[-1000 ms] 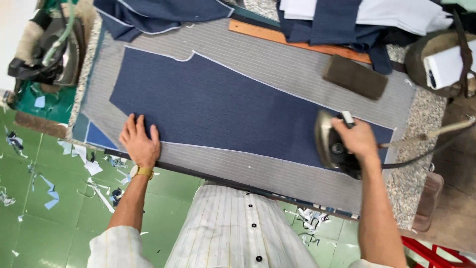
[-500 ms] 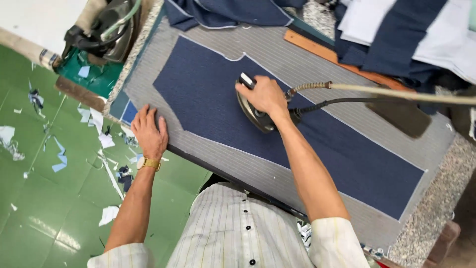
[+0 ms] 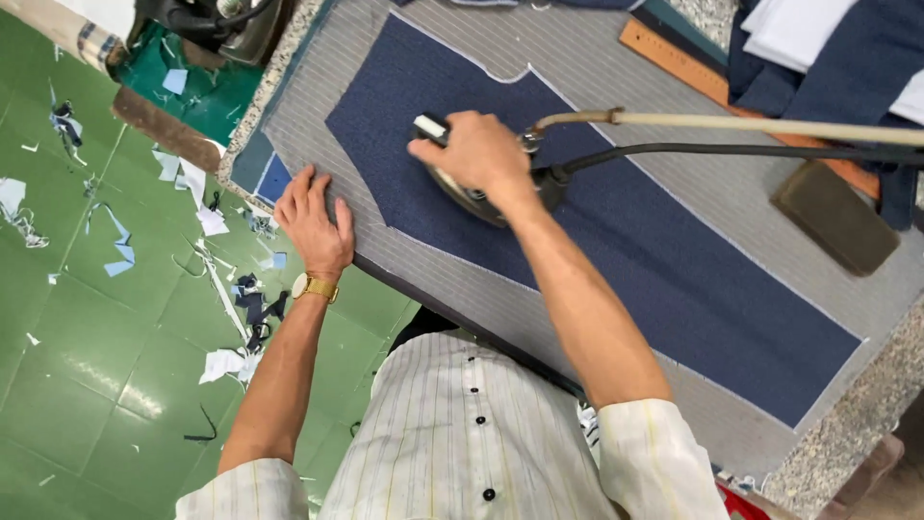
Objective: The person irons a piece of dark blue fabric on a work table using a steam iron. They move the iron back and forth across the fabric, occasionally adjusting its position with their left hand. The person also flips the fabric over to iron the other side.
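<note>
A long navy fabric piece (image 3: 616, 241) with a pale edge lies flat on the grey striped ironing table (image 3: 587, 106). My right hand (image 3: 474, 154) grips the handle of a steam iron (image 3: 460, 188) that rests on the left part of the fabric. A hose and a black cord (image 3: 731, 149) trail from the iron to the right. My left hand (image 3: 313, 221) lies flat, fingers spread, on the table's near left edge, just beside the fabric's corner. A gold watch sits on that wrist.
A dark pressing block (image 3: 835, 217) lies at the right, a wooden ruler (image 3: 688, 72) behind it. Stacked navy and white cloth (image 3: 837, 48) fills the far right corner. A second iron (image 3: 207, 21) stands on a green stand at far left. Fabric scraps litter the green floor (image 3: 106, 289).
My right hand has slid the iron from the fabric's right end across to its left part. My left hand has kept pressing near the table's left edge.
</note>
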